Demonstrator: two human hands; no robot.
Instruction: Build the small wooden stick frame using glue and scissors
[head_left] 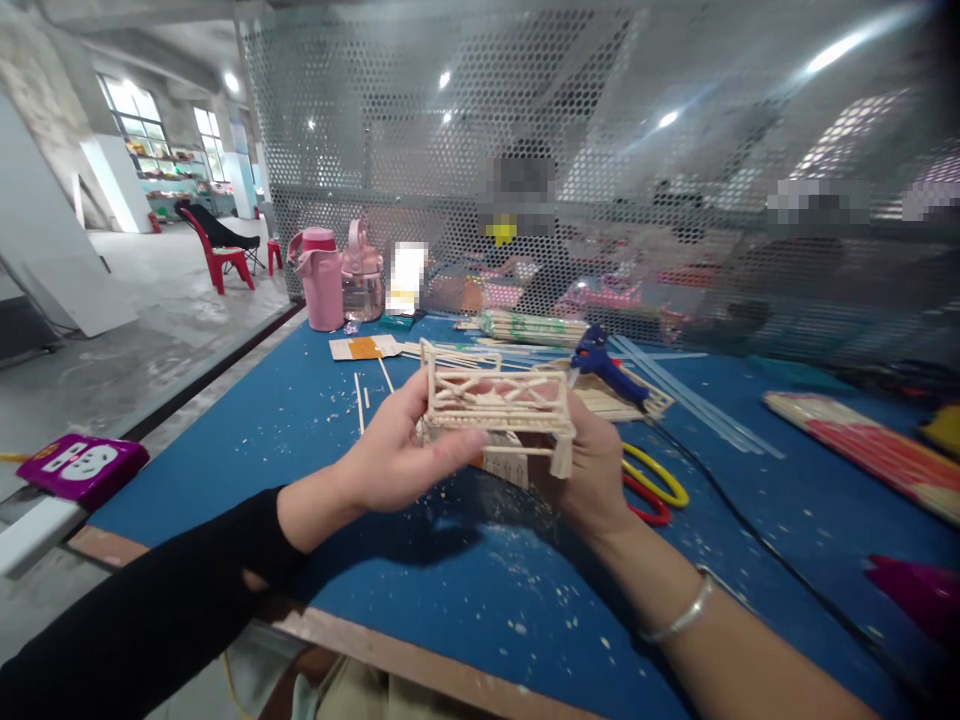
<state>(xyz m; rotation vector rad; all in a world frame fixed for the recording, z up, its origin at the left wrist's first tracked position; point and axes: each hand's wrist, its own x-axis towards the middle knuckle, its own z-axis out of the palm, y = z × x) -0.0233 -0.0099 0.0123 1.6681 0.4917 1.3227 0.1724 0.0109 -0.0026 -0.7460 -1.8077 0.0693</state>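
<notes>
A small frame of pale wooden sticks point(499, 405), with crossed braces along its side, is held above the blue table. My left hand point(409, 445) grips its left end, the thumb stretched along the lower edge. Around the right end are the fingers of my right hand point(592, 460), partly hidden behind the frame. Just beyond my right hand lies a blue glue gun point(604, 365). Beneath the frame, a printed piece of card point(506, 465) is partly visible.
Scissors with yellow and red handles point(660, 480) lie by my right wrist. A black cable point(750, 525) crosses the blue table point(300, 430). Bundled sticks point(532, 327), clear glue sticks point(697, 395) and pink bottles point(322, 280) stand or lie further back. People are beyond the mesh screen point(420, 130).
</notes>
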